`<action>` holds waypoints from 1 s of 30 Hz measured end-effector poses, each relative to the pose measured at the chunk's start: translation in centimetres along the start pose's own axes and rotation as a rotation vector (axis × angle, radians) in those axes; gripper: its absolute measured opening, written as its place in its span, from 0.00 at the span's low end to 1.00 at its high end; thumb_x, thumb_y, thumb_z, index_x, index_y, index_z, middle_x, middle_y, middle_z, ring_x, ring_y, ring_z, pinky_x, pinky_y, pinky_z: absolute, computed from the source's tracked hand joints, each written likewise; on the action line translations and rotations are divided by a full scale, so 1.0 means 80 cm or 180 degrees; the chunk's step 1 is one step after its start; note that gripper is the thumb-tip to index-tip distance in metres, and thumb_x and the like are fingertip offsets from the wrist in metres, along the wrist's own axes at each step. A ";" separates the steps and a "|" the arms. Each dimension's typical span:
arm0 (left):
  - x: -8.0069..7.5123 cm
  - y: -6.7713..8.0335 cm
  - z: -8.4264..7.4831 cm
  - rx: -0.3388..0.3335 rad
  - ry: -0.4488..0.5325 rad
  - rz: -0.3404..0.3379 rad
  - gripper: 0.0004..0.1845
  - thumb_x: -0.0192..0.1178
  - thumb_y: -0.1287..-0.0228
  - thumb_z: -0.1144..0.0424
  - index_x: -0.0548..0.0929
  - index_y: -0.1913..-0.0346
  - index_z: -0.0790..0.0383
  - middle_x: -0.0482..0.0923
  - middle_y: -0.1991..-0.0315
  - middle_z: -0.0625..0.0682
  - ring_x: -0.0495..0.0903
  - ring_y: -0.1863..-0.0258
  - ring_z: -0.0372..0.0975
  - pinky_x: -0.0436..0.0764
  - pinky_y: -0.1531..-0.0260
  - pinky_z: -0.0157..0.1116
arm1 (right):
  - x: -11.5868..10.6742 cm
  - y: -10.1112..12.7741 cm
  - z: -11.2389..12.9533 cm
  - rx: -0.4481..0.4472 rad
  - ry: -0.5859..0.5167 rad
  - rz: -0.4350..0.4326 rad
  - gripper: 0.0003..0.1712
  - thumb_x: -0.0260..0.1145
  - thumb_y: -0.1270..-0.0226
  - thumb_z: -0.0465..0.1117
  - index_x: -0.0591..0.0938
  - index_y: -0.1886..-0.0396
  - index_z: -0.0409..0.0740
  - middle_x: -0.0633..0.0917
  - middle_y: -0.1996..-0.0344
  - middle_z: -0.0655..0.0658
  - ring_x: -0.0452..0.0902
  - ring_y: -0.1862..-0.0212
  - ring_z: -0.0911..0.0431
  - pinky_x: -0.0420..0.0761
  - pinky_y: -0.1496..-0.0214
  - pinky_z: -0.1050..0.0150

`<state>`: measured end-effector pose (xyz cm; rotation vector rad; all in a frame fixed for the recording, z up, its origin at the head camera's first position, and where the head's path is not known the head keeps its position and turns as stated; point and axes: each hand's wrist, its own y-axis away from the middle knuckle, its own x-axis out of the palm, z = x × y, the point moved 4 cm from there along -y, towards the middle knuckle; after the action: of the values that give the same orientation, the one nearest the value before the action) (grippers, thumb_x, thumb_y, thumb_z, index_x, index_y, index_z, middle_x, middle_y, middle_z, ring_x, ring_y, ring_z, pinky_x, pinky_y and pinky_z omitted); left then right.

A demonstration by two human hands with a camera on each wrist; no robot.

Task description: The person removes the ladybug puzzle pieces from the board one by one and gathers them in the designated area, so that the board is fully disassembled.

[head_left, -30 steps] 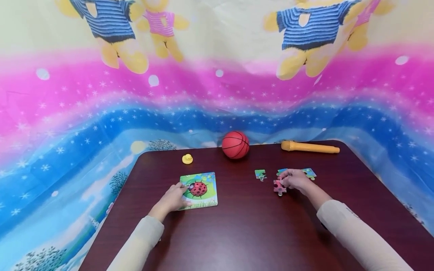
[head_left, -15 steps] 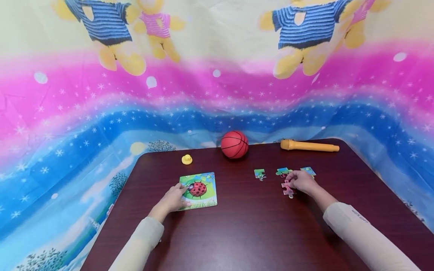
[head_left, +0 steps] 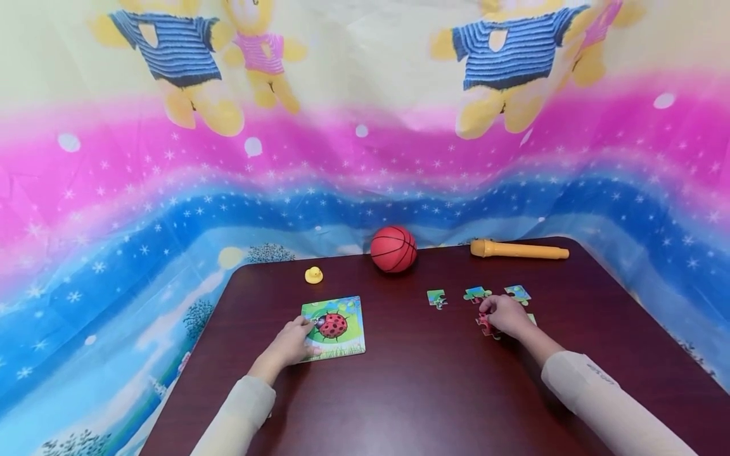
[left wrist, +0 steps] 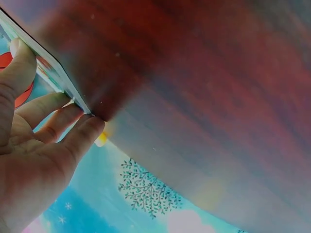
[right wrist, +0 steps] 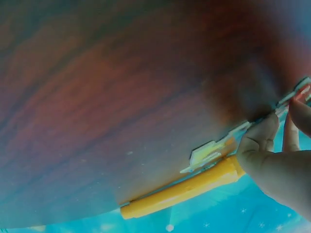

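Note:
My left hand [head_left: 292,342] rests on the left side of a square board [head_left: 350,339] printed with a red ladybug on green. In the left wrist view its thumb lies over the board's face, with the other fingers straight at the edge. To the right, my right hand [head_left: 507,315] pinches a red, black-spotted puzzle piece [head_left: 486,326] low over the table, and the fingers cover part of it. Beyond that hand lie a green-blue puzzle piece [head_left: 477,293] and a blue-green corner piece [head_left: 518,293]. Another green piece [head_left: 437,298] sits farther left.
A red toy basketball [head_left: 393,249] stands at the back of the dark table [head_left: 388,386]. Left of it sits a yellow rubber duck [head_left: 313,275]. An orange toy microphone [head_left: 521,249] lies along the back right edge. A sliver of green piece [head_left: 533,318] shows behind my right wrist.
My right hand has moved right and slightly toward me with the red puzzle piece, uncovering the pieces behind it. The left hand and the ladybug board have stayed in place.

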<state>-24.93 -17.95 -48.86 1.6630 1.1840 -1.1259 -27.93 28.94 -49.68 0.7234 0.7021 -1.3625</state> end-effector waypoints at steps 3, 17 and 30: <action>0.000 0.000 0.004 0.0026 -0.0034 -0.0042 0.39 0.69 0.49 0.49 0.72 0.38 0.69 0.67 0.38 0.62 0.67 0.40 0.53 0.68 0.41 0.50 | 0.003 0.000 0.003 -0.0060 0.0061 -0.0088 0.09 0.61 0.47 0.29 0.80 0.65 0.39 0.76 0.70 0.42 0.69 0.69 0.51 0.70 0.69 0.60; -0.010 -0.011 0.002 -0.0052 -0.0194 0.0245 0.37 0.71 0.52 0.47 0.77 0.42 0.66 0.66 0.38 0.61 0.68 0.42 0.51 0.71 0.43 0.50 | 0.010 0.004 0.076 -0.0516 0.0508 -0.0620 0.10 0.62 0.40 0.33 0.83 0.58 0.42 0.78 0.62 0.43 0.76 0.63 0.50 0.75 0.68 0.56; -0.016 -0.012 0.002 0.0066 -0.0048 0.0210 0.41 0.70 0.51 0.45 0.74 0.40 0.70 0.67 0.42 0.61 0.69 0.46 0.50 0.71 0.44 0.48 | 0.046 -0.004 0.197 -0.1019 0.0044 -0.0611 0.09 0.62 0.42 0.30 0.84 0.65 0.45 0.80 0.67 0.49 0.74 0.66 0.55 0.75 0.63 0.58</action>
<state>-26.11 -18.23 -47.75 1.6941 1.1034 -1.1113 -27.57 14.12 -43.10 0.4184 0.9941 -1.3758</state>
